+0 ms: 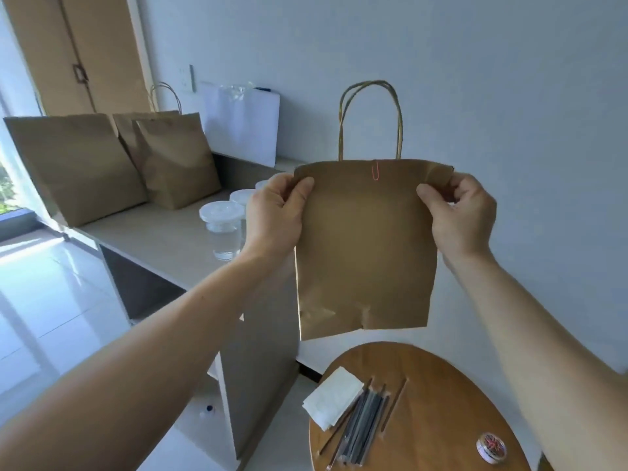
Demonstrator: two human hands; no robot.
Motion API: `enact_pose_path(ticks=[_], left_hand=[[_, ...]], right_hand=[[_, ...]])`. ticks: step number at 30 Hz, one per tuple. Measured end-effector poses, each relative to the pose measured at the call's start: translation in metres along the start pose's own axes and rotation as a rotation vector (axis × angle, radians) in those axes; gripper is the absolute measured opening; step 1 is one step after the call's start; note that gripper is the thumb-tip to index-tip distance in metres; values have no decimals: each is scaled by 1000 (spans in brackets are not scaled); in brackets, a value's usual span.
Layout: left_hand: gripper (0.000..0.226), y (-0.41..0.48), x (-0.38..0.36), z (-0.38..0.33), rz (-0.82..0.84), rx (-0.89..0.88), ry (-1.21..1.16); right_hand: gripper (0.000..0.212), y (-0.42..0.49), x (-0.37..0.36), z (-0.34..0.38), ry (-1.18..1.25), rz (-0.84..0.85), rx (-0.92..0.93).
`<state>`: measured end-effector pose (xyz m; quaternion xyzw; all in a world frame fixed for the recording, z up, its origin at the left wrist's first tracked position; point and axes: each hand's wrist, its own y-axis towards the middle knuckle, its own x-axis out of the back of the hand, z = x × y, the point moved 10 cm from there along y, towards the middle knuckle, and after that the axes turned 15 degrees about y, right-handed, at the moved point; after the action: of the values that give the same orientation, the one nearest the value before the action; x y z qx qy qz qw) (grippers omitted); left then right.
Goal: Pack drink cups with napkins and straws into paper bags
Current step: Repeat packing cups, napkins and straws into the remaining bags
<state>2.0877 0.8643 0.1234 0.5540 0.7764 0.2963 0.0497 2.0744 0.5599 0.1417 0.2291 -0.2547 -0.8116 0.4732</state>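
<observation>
Above the round table, paper bag hangs upright, long axis vertical, left hand and right hand pinching its top corners with curled fingers, mouth flat under a paperclip; cups on counter sit left of it, nearer left hand.

Paper bags: four. Lidded cups: three. Napkin stack: one. Paper clip: one.

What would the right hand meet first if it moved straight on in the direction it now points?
The right hand already pinches the brown paper bag with twisted handles at its top corner. Beyond that, it seems to face only the plain white wall; depth is unclear.
</observation>
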Motion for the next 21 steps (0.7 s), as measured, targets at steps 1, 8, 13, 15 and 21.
enact_pose_path(ticks=[1,8,13,15,21], left_hand=[[16,8,17,-5,-41,-10,4],[14,68,123,-29,-296,-108,75],[16,110,174,-24,-428,-143,163],[16,127,190,-18,-468,-149,188],[27,170,228,3,-570,-159,359]], right_hand=[[15,6,-17,11,26,15,6],[18,47,-136,59,175,179,20],[18,75,-223,64,261,285,43],[19,87,-257,59,297,325,39],[14,111,-359,34,354,456,-1]])
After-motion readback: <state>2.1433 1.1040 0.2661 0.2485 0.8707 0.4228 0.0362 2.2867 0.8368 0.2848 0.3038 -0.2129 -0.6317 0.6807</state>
